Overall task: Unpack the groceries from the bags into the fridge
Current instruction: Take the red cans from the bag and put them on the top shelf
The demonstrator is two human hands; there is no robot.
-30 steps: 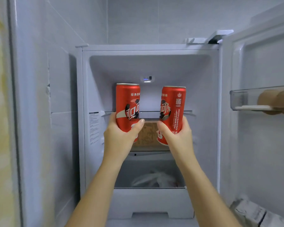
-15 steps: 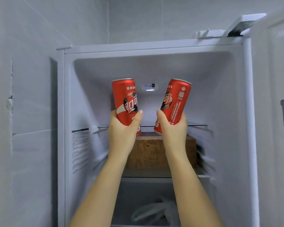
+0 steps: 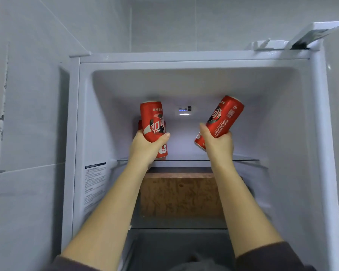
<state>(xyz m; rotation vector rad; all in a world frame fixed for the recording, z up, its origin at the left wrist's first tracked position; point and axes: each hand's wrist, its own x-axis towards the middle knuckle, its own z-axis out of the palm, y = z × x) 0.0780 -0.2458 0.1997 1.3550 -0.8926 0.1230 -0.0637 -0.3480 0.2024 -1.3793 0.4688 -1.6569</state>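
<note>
Observed at the open fridge (image 3: 184,59): the left grip (image 3: 147,147) is wrapped round the lower half of the left can (image 3: 154,122), thumb across the front. That can is upright, with its base at the front edge of the glass shelf (image 3: 186,160); whether it touches the glass cannot be told. The right grip (image 3: 217,145) is closed round the lower body of the right can (image 3: 221,118), which is tilted, its top leaning right and its base held clear above the same shelf. The two cans are well apart, either side of the lit control panel (image 3: 184,111) on the back wall. Below the shelf sits a brown box (image 3: 180,196). Assessment: slim metal cans, rigid if full, fairly heavy for their size, smooth-walled and likely slippery should condensation form; the thin walls would dent under a hard squeeze. A hold low on the body, as here, suits setting the base down first. The tilted can should be brought upright before release, since a narrow can on glass may topple or roll
</note>
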